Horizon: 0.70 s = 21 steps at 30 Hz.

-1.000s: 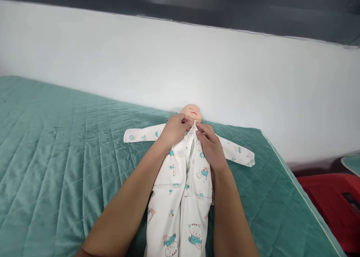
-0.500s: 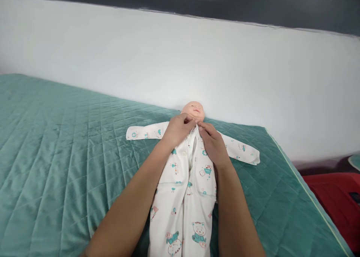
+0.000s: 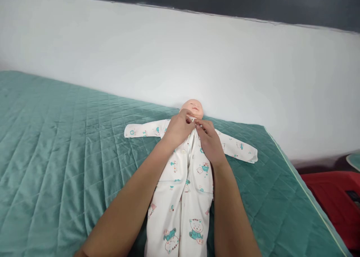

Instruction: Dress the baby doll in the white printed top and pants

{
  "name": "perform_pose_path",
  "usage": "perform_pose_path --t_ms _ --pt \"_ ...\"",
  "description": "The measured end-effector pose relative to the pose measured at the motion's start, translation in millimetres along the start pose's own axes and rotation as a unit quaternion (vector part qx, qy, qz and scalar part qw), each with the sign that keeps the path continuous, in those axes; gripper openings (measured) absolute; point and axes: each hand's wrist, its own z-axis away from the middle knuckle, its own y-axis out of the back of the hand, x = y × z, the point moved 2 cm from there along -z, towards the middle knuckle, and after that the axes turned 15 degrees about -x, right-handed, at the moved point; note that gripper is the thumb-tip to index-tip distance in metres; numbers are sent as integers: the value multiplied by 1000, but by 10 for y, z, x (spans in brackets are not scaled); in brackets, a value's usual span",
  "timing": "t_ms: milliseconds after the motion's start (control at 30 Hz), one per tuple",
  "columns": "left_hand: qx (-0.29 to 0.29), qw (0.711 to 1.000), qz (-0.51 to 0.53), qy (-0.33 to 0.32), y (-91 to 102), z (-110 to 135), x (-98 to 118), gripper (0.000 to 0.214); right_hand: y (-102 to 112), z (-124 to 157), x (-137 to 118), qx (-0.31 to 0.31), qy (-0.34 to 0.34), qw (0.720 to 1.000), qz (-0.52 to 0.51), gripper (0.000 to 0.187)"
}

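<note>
A baby doll (image 3: pixel 194 106) lies on its back, its head by the wall and its body inside white printed baby clothes (image 3: pixel 201 185) with long sleeves spread to both sides. At the collar, just under the doll's chin, my left hand (image 3: pixel 180 127) pinches the fabric. Close against it, my right hand (image 3: pixel 209 139) grips the other front edge of the garment near the neckline. Below the hands the front edges part slightly down the chest. My fingers hide whatever fastening is at the neck.
A green quilted bedspread (image 3: pixel 70 155) lies under the doll. Behind it rises a white wall (image 3: pixel 140 54) with a dark band (image 3: pixel 225 2) above. Past the bed's right edge stands a red object (image 3: pixel 332 200).
Both hands remain at the collar, with small shifts of the fingers as the garment's edges draw closer together. The whole view has shifted slightly.
</note>
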Motion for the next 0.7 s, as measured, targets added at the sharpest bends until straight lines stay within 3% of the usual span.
perform_pose_path --t_ms 267,700 --pt "5 1000 -6 4 -48 -10 3 46 -1 5 14 17 -20 1000 11 26" --pt "-1 999 -33 -15 -55 -14 2 49 10 -40 87 8 -27 999 -28 25"
